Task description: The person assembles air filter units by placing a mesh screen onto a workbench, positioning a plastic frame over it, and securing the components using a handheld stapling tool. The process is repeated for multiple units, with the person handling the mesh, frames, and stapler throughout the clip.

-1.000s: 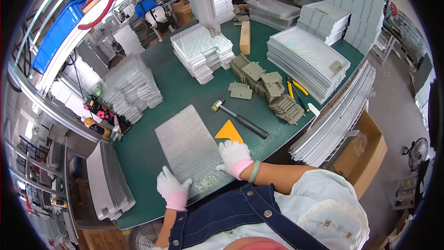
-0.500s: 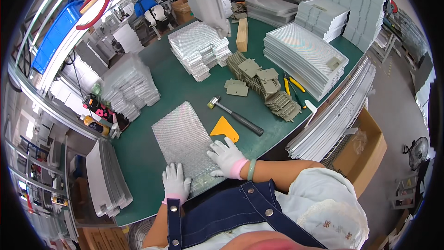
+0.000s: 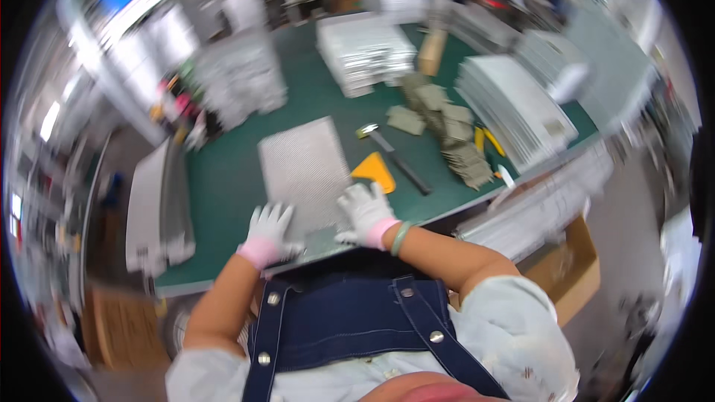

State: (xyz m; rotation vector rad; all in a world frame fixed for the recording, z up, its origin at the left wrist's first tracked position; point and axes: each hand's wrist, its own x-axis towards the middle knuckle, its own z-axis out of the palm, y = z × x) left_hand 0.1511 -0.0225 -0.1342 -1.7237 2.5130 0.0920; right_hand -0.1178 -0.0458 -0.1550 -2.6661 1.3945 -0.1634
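Motion blur smears the whole frame for me; the grey stacks (image 3: 514, 104) at upper right stay indistinct. The textured silver sheet (image 3: 305, 171) lies at centre on the green table (image 3: 223, 179). My gloved left hand (image 3: 268, 229) and right hand (image 3: 365, 212) press its near edge, fingers spread flat, gripping nothing.

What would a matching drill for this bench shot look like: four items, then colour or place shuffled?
Items:
1. scraper
2. hammer
3. panel
4. left hand

Descriptions:
A. silvery, textured, flat on the green mat
B. white glove, pink cuff, at the panel's near left corner
C. yellow, just right of the panel
D. pale head, dark handle, lying right of the yellow piece

Pairs: 1-C, 2-D, 3-A, 4-B
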